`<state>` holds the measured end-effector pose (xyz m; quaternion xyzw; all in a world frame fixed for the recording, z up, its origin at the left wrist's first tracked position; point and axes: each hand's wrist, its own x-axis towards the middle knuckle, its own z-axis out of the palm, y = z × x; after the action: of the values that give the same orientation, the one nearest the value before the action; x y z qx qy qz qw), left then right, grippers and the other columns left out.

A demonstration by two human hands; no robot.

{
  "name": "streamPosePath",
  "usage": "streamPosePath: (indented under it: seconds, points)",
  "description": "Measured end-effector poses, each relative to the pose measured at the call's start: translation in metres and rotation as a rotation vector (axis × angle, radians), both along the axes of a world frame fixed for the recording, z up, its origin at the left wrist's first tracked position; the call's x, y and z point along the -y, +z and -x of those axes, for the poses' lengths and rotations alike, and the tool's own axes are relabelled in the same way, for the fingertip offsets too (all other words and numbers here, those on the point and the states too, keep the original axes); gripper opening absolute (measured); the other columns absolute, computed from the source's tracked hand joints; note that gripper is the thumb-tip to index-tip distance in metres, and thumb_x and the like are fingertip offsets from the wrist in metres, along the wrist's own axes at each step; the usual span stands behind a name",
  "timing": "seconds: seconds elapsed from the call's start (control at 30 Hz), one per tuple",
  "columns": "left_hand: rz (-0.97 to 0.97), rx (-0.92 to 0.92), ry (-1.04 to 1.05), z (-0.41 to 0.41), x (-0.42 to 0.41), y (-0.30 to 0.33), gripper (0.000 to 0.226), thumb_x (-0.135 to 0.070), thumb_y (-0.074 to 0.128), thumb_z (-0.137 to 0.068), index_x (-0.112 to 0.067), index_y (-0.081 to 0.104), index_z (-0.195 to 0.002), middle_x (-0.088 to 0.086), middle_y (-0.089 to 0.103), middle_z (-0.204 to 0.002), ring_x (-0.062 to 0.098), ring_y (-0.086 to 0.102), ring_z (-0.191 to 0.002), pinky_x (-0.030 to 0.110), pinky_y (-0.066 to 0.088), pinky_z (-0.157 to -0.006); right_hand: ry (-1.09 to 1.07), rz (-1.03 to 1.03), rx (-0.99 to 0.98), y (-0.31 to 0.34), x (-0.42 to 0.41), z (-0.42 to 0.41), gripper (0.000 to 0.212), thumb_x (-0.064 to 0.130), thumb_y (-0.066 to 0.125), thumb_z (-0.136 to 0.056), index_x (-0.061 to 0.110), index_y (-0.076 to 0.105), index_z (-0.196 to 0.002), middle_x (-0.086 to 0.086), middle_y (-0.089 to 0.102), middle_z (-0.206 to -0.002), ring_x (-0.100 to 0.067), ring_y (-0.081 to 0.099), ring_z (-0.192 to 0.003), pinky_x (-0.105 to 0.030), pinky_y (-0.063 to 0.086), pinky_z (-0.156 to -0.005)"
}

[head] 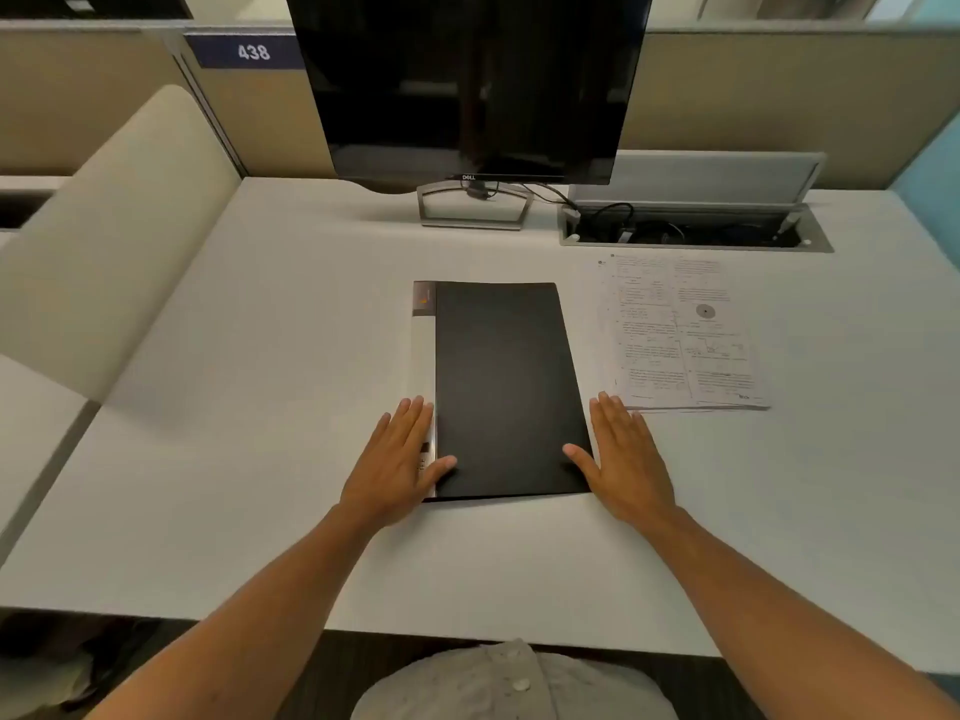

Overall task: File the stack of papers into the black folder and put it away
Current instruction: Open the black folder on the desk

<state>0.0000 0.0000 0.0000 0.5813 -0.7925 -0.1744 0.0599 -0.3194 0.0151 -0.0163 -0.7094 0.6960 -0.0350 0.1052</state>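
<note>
The monitor point(467, 80) is cut off by the top edge, the papers' point(680, 335) print is too small to read, and the left hand point(397, 459) hides the black folder's point(506, 387) near spine corner.

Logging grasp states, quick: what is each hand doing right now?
Left hand: open, flat on the black folder spine edge, holding nothing.
Right hand: open, flat at the folder's right edge, holding nothing.

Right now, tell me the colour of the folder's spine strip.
Pale grey-white, with a darker grey block at its far end, on the black folder's spine; head view shows it.

Bare desk point(234, 459) lies left of the folder point(506, 387); papers point(680, 335) crowd its right.
</note>
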Motion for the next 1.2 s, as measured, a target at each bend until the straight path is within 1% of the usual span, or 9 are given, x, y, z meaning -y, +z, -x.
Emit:
streamPosePath:
  seconds: [0.27, 0.4, 0.6, 0.73, 0.83, 0.97, 1.07, 1.13, 1.2]
  points:
    - [-0.004, 0.141, -0.055, 0.003, -0.023, -0.011, 0.101, -0.085, 0.019, -0.077, -0.023, -0.022, -0.146, 0.002, -0.025, -0.155, 0.021, -0.024, -0.142, 0.036, -0.007, -0.117, 0.016, -0.085, -0.024, -0.013, -0.017, -0.007, 0.087, 0.073, -0.005, -0.081, 0.018, -0.008, -0.149, 0.001, -0.005, -0.16, -0.01, -0.015, -0.142, -0.031, -0.015, -0.113]
    - [0.03, 0.143, -0.047, 0.007, -0.028, -0.013, 0.093, -0.076, 0.017, -0.083, -0.017, -0.016, -0.146, 0.006, -0.022, -0.154, 0.025, -0.019, -0.144, 0.036, -0.007, -0.116, -0.001, -0.084, 0.037, -0.016, -0.022, -0.008, 0.081, 0.072, 0.0, -0.083, 0.023, -0.011, -0.147, 0.004, -0.007, -0.159, -0.01, -0.014, -0.143, -0.032, -0.013, -0.115]
    - [0.03, -0.06, 0.013, 0.007, -0.036, -0.015, 0.086, -0.068, 0.02, -0.088, -0.014, -0.008, -0.149, 0.004, -0.015, -0.157, 0.016, -0.017, -0.144, 0.032, -0.003, -0.117, -0.249, -0.019, 0.621, -0.007, -0.027, -0.008, 0.066, 0.06, 0.024, -0.09, 0.028, 0.023, -0.148, 0.006, 0.02, -0.156, -0.012, 0.002, -0.144, -0.033, 0.002, -0.114]
    - [0.018, -0.194, 0.089, 0.007, -0.043, -0.015, 0.074, -0.053, 0.03, -0.095, -0.017, -0.006, -0.149, -0.001, -0.013, -0.157, 0.012, -0.012, -0.145, 0.027, -0.003, -0.117, -0.361, 0.045, 0.819, -0.001, -0.031, -0.009, 0.078, 0.074, 0.023, -0.084, 0.025, 0.034, -0.144, 0.004, 0.035, -0.15, -0.023, 0.014, -0.144, -0.044, 0.015, -0.114]
    - [0.018, -0.268, 0.179, 0.01, -0.048, -0.018, 0.067, -0.037, 0.033, -0.097, -0.025, -0.01, -0.147, -0.008, -0.012, -0.156, 0.007, -0.013, -0.144, 0.026, -0.005, -0.116, -0.314, 0.023, 0.709, -0.005, -0.033, -0.013, 0.073, 0.069, 0.025, -0.086, 0.027, 0.032, -0.145, 0.005, 0.03, -0.153, -0.017, 0.012, -0.144, -0.039, 0.011, -0.115]
    - [0.004, -0.422, 0.372, 0.011, -0.053, -0.021, 0.059, -0.023, 0.035, -0.1, -0.034, 0.0, -0.146, -0.005, 0.006, -0.158, 0.016, -0.005, -0.146, 0.034, -0.001, -0.117, 0.009, 0.06, 0.339, -0.015, -0.037, -0.018, 0.066, 0.061, 0.024, -0.093, 0.024, 0.027, -0.147, 0.011, 0.018, -0.153, -0.001, 0.004, -0.141, -0.026, -0.002, -0.116]
    - [0.004, -0.557, 0.552, 0.011, -0.057, -0.02, 0.053, -0.04, 0.03, -0.099, -0.032, 0.013, -0.148, -0.001, 0.017, -0.157, 0.026, 0.006, -0.146, 0.045, 0.009, -0.118, 0.071, 0.081, 0.196, -0.02, -0.036, -0.017, 0.068, 0.063, 0.018, -0.094, 0.022, 0.025, -0.148, 0.011, 0.014, -0.153, -0.005, 0.004, -0.143, -0.031, -0.001, -0.118]
    - [0.018, -0.643, 0.659, 0.01, -0.058, -0.017, 0.055, -0.051, 0.028, -0.096, -0.023, 0.029, -0.143, 0.011, 0.034, -0.15, 0.036, 0.026, -0.139, 0.056, 0.027, -0.112, 0.08, 0.069, 0.148, -0.022, -0.036, -0.017, 0.069, 0.062, 0.016, -0.094, 0.021, 0.023, -0.148, 0.009, 0.014, -0.154, -0.006, 0.003, -0.143, -0.032, 0.0, -0.118]
    - [0.058, -0.689, 0.737, 0.01, -0.06, -0.012, 0.043, -0.058, 0.031, -0.093, -0.031, 0.035, -0.126, 0.008, 0.045, -0.137, 0.035, 0.041, -0.128, 0.05, 0.038, -0.105, 0.09, 0.051, 0.115, -0.023, -0.036, -0.017, 0.069, 0.062, 0.013, -0.093, 0.021, 0.02, -0.149, 0.009, 0.012, -0.154, -0.006, 0.001, -0.143, -0.032, -0.002, -0.118]
